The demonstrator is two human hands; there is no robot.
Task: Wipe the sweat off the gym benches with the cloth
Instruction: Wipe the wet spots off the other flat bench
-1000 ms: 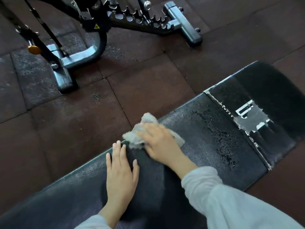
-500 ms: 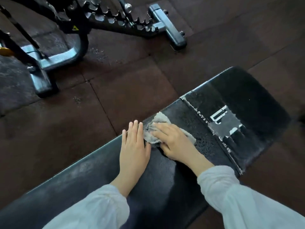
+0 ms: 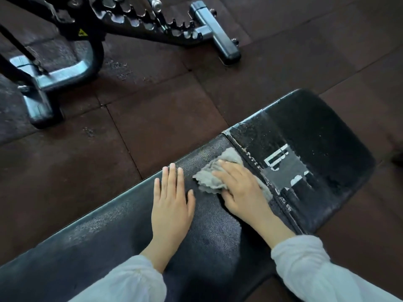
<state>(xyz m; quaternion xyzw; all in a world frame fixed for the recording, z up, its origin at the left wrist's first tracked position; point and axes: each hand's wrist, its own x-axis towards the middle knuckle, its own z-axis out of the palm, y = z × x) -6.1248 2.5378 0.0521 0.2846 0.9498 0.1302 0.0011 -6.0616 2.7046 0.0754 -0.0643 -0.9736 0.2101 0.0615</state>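
A black padded gym bench runs from the lower left to the right, ending in a worn section with a peeling white logo. A crumpled grey cloth lies on the pad just left of the seam. My right hand presses flat on the cloth with straight fingers. My left hand rests flat on the bare pad, a little left of the cloth. Fine droplets speckle the worn end section.
A metal frame of another bench, with a toothed adjustment bar and steel feet, stands on the dark rubber floor tiles at the upper left.
My right hand has slid the cloth along the pad toward the seam of the worn end. My left hand has followed along the bench. The droplet patch before the seam is now covered or wiped.
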